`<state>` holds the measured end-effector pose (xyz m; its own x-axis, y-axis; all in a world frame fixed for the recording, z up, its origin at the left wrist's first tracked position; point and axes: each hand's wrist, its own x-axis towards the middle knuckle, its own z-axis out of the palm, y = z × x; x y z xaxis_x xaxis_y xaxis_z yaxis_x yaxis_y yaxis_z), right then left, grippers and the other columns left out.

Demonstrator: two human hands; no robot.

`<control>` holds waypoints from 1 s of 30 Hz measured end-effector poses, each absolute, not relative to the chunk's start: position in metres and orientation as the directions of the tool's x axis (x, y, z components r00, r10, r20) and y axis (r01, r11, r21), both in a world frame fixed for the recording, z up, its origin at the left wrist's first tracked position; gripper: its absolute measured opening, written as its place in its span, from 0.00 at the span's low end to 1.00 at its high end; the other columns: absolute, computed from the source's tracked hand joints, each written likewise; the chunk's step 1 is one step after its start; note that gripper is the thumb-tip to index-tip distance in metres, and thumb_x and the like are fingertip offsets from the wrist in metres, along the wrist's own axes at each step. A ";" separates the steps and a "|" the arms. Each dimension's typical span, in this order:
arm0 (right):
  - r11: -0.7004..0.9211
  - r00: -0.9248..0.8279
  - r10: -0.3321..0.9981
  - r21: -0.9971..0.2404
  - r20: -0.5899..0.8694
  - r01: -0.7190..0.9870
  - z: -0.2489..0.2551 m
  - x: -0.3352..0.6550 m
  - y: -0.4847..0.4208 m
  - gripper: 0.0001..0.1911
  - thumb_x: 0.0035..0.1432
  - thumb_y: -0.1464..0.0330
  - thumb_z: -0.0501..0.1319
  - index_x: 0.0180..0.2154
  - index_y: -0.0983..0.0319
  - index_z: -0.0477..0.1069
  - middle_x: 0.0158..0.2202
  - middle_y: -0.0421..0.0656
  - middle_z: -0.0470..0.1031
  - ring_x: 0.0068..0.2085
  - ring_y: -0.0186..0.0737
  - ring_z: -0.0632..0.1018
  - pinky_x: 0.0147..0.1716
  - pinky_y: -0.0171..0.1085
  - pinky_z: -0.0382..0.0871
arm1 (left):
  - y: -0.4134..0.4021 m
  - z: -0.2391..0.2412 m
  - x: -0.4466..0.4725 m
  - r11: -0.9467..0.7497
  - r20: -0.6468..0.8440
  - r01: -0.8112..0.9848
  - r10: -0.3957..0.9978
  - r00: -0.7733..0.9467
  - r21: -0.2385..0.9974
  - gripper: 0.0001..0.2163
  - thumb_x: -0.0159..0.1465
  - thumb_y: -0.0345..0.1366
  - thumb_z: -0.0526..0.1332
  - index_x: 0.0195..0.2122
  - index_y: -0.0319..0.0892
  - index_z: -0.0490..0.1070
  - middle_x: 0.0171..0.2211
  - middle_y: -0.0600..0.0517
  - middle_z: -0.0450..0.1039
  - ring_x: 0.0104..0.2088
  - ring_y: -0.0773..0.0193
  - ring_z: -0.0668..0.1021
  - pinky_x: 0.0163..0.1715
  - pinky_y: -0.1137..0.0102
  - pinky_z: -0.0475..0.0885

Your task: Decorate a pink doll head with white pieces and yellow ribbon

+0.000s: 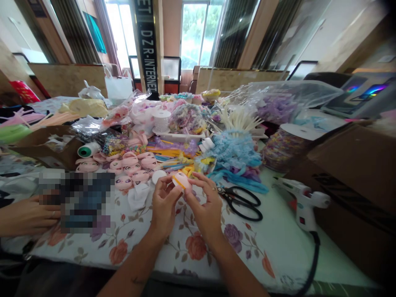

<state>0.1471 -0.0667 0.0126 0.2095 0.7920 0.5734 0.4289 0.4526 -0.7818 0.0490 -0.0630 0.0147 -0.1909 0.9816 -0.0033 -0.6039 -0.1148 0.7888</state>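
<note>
Between my two hands is a small pink doll face [182,179] with an orange-yellow strip across it. My left hand [164,202] pinches its left side, fingers curled behind it. At its right side, the thumb and fingertips of my right hand [206,199] close on it. A white round disc [159,176] lies just beyond my left fingers, and white square pieces [138,196] are left of them. Several more pink doll faces [132,169] sit in rows farther left. Black-handled scissors [244,202] lie beside my right hand.
A glue gun [305,202] with a cord stands at the right by a cardboard box [352,194]. Blue yarn [233,150], a yarn spool [286,144] and a thread cone [88,150] crowd the back. Another person's hand [34,214] rests at the left on the flowered tablecloth [136,243].
</note>
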 end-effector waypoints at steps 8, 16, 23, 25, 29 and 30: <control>0.450 0.197 0.795 -0.776 0.573 0.442 0.013 0.148 -0.066 0.09 0.51 0.70 0.62 0.37 0.57 0.74 0.46 0.45 0.74 0.49 0.47 0.73 0.51 0.51 0.63 | -0.062 0.011 0.048 -0.166 0.041 -0.566 0.973 -0.226 0.807 0.11 0.52 0.30 0.65 0.37 0.42 0.68 0.38 0.52 0.71 0.40 0.66 0.74 0.40 0.71 0.70; 0.443 0.205 0.804 -0.792 0.559 0.421 0.012 0.150 -0.065 0.09 0.51 0.70 0.62 0.37 0.58 0.75 0.47 0.46 0.74 0.50 0.46 0.73 0.52 0.52 0.62 | -0.061 0.010 0.047 -0.150 0.033 -0.562 0.977 -0.212 0.813 0.13 0.51 0.30 0.66 0.37 0.42 0.67 0.40 0.52 0.71 0.41 0.65 0.74 0.42 0.70 0.69; 0.439 0.202 0.806 -0.790 0.557 0.427 0.013 0.150 -0.066 0.08 0.51 0.70 0.63 0.36 0.57 0.75 0.46 0.46 0.74 0.49 0.47 0.73 0.51 0.53 0.63 | -0.060 0.010 0.047 -0.153 0.033 -0.545 0.974 -0.223 0.824 0.13 0.50 0.30 0.67 0.36 0.42 0.67 0.39 0.52 0.72 0.41 0.65 0.75 0.42 0.70 0.69; 0.436 0.200 0.807 -0.790 0.555 0.431 0.013 0.150 -0.066 0.09 0.50 0.71 0.63 0.36 0.57 0.75 0.46 0.45 0.74 0.49 0.47 0.73 0.51 0.52 0.63 | -0.061 0.010 0.047 -0.155 0.033 -0.540 0.973 -0.229 0.827 0.13 0.50 0.30 0.67 0.36 0.43 0.67 0.38 0.53 0.72 0.41 0.65 0.75 0.42 0.70 0.69; 0.443 0.203 0.804 -0.791 0.558 0.422 0.012 0.150 -0.066 0.09 0.51 0.70 0.63 0.37 0.57 0.75 0.47 0.45 0.74 0.50 0.48 0.73 0.52 0.53 0.62 | -0.061 0.010 0.047 -0.145 0.027 -0.553 0.976 -0.215 0.821 0.13 0.50 0.31 0.67 0.36 0.43 0.67 0.39 0.52 0.72 0.41 0.64 0.75 0.42 0.69 0.69; 0.440 0.207 0.806 -0.795 0.554 0.418 0.012 0.150 -0.066 0.09 0.51 0.70 0.63 0.37 0.57 0.75 0.47 0.46 0.74 0.50 0.48 0.73 0.52 0.53 0.62 | -0.061 0.010 0.046 -0.138 0.023 -0.559 0.978 -0.209 0.818 0.14 0.50 0.31 0.67 0.36 0.42 0.67 0.39 0.52 0.72 0.41 0.64 0.75 0.42 0.69 0.69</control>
